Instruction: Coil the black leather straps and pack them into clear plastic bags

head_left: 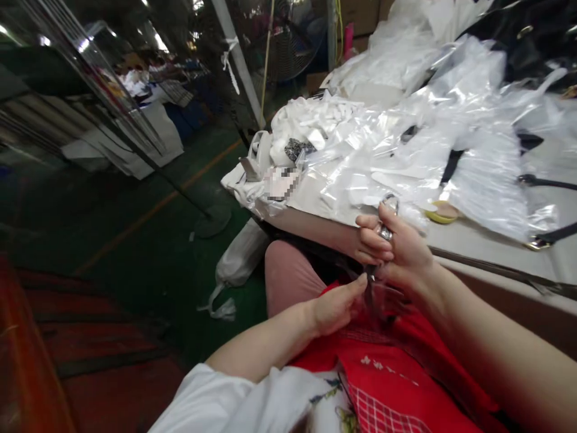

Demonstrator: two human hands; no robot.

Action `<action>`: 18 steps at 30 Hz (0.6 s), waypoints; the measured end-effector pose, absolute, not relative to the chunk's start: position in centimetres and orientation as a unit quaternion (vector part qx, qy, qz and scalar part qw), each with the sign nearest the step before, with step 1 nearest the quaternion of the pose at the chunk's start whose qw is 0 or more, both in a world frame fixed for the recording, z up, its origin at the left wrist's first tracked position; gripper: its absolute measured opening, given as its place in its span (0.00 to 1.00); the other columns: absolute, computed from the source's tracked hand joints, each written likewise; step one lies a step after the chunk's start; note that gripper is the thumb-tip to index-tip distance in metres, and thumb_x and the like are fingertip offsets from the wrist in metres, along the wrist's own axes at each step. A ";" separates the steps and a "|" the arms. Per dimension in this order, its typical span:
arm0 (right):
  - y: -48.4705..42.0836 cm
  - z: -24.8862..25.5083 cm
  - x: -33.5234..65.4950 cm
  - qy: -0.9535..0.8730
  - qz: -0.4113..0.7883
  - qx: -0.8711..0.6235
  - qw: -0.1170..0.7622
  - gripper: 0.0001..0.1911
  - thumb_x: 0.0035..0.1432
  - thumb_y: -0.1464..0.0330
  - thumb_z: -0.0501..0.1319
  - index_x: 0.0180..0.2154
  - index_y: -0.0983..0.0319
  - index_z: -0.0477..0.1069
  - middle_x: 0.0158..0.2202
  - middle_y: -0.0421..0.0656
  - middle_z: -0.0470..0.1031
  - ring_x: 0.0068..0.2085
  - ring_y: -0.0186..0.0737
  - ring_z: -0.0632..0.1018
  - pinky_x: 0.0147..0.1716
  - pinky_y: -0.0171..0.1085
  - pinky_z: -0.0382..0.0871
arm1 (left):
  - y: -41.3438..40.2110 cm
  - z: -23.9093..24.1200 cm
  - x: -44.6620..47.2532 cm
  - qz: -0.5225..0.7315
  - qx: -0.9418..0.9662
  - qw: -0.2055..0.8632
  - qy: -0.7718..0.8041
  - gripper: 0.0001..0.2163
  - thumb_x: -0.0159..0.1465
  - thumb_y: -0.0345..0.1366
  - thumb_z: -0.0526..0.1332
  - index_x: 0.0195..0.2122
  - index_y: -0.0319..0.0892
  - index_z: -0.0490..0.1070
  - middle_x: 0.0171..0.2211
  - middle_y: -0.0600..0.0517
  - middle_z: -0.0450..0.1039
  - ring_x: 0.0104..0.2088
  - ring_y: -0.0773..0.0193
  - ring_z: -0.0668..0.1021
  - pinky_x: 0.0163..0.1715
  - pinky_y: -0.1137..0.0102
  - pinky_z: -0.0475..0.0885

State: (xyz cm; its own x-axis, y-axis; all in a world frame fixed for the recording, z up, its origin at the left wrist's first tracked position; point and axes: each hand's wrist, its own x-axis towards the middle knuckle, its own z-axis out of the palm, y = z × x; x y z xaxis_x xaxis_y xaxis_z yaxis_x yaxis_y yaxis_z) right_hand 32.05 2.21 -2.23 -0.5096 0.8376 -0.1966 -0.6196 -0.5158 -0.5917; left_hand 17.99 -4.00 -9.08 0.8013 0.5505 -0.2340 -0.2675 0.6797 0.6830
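Note:
In front of the table edge, my right hand (406, 249) is closed with its fingers curled around a shiny silver metal fitting (385, 232). A narrow dark strap (370, 288) hangs below it, above the red apron (383, 361). My left hand (336, 308) is closed low beside it, the thumb pressed against the strap and the other fingers mostly hidden. Whether the strap and the metal fitting are one piece I cannot tell. Just beyond my right hand lie clear plastic bags (406, 162) and a small yellow-rimmed round item (442, 211).
Plastic wrapping and a white bundle (315, 114) cover much of the table (324, 231). Dark straps with a gold buckle (538, 243) lie at the right. A white wrapped roll (243, 255) rests on the green floor, near a stand's round base (214, 221). A fan (293, 48) stands behind.

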 end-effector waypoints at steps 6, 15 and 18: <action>1.9 -7.3 30.3 -0.152 0.846 -0.280 0.428 0.28 0.71 0.56 0.42 0.33 0.62 0.74 0.17 0.35 0.61 0.16 0.30 0.61 0.20 0.30 0.65 | -0.9 -8.0 10.4 0.145 0.449 0.828 0.303 0.21 0.62 0.55 0.61 0.34 0.39 0.70 0.14 0.61 0.61 0.15 0.71 0.68 0.26 0.72 0.68; -0.6 -16.4 34.5 0.023 0.756 -0.499 0.423 0.25 0.71 0.70 0.39 0.43 0.61 0.76 0.41 0.47 0.81 0.41 0.38 0.83 0.39 0.38 0.81 | 0.4 -10.6 3.0 -0.119 0.527 0.770 0.340 0.20 0.62 0.54 0.61 0.30 0.40 0.71 0.17 0.57 0.65 0.18 0.69 0.69 0.20 0.74 0.65; -0.5 -19.0 36.0 0.040 0.749 -0.518 0.412 0.24 0.70 0.73 0.40 0.45 0.61 0.75 0.38 0.46 0.82 0.37 0.38 0.83 0.36 0.37 0.82 | -0.2 -12.2 3.1 -0.090 0.501 0.797 0.325 0.18 0.63 0.53 0.61 0.33 0.41 0.73 0.18 0.57 0.64 0.19 0.69 0.69 0.21 0.73 0.67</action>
State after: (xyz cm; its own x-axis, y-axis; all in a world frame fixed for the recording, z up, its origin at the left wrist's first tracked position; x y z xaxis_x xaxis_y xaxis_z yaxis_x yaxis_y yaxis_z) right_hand 36.03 -0.47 -18.99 -0.1239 0.5754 -0.8084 -0.6574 -0.6578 -0.3675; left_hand 3.12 -0.25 -12.16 0.7731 0.1828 -0.6073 0.4682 0.4816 0.7409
